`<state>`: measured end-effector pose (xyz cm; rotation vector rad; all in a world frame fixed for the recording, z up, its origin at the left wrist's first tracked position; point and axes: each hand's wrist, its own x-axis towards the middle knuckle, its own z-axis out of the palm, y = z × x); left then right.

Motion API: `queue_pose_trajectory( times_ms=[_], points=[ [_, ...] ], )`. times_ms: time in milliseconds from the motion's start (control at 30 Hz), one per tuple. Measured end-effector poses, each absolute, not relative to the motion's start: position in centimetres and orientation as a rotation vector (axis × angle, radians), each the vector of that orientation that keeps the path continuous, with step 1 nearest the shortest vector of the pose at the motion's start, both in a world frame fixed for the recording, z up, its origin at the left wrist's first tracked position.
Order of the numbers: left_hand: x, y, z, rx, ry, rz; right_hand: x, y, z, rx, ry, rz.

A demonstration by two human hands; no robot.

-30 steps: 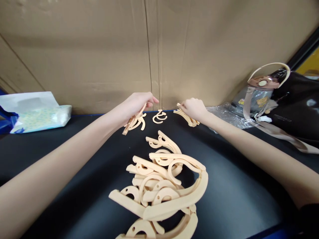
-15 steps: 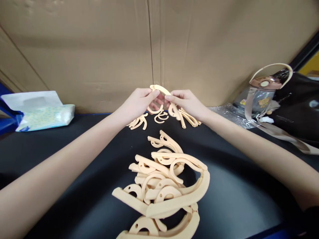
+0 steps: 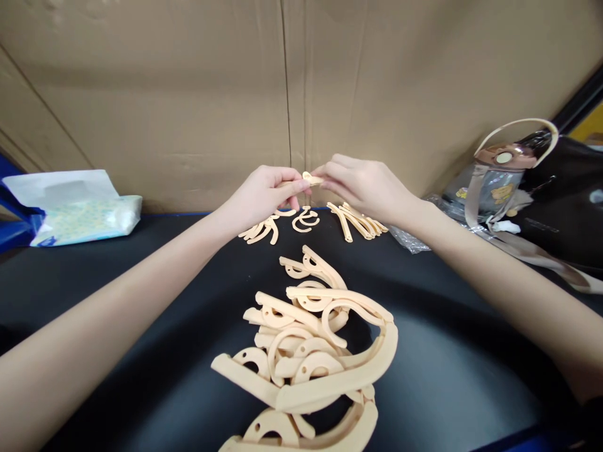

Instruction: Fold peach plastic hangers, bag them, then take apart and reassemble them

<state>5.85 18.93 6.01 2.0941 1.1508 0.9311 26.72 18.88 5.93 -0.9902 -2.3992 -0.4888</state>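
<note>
Above the far side of the table, my left hand (image 3: 271, 194) pinches a cream plastic folding hanger (image 3: 311, 179), seen nearly end-on. My right hand (image 3: 360, 182) closes its fingertips on the hanger's right side; much of the piece is hidden behind the fingers. Below the hands lie loose curved pieces (image 3: 264, 230), a few small hooks (image 3: 305, 221) and a bundle of straight hanger arms (image 3: 358, 223). Nearer to me, a heap of cream folding hangers (image 3: 325, 370) lies overlapped, with hooks and arms joined.
A packet of tissues or wipes (image 3: 89, 216) lies on the left of the black tabletop (image 3: 155, 307). On the right stand a clear bottle with a handle and strap (image 3: 494, 182) and a black bag (image 3: 570, 201). A brown cardboard wall (image 3: 188, 107) rises behind.
The hanger has been turned, so its long curved arm and hook no longer show broadside. My right hand has rolled over, back upward, and moved closer to my left.
</note>
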Motion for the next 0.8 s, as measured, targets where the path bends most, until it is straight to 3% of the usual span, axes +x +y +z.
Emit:
queue_pose_trajectory(
  times_ms=[133, 367, 633, 800],
  points=[
    [5.6, 19.4, 5.9, 2.204, 1.072, 0.942, 26.9, 19.1, 7.0, -0.946, -2.310, -0.016],
    [5.7, 19.4, 5.8, 2.271, 1.157, 1.004, 27.7, 19.7, 7.5, -0.955, -2.253, 0.493],
    [6.0, 19.5, 5.6, 2.278, 1.236, 1.190, 27.7, 19.5, 7.5, -0.997, -2.296, 0.496],
    [5.9, 19.4, 5.6, 2.246, 1.243, 1.220, 27.8, 19.6, 7.4, -1.027, -2.218, 0.716]
  ],
)
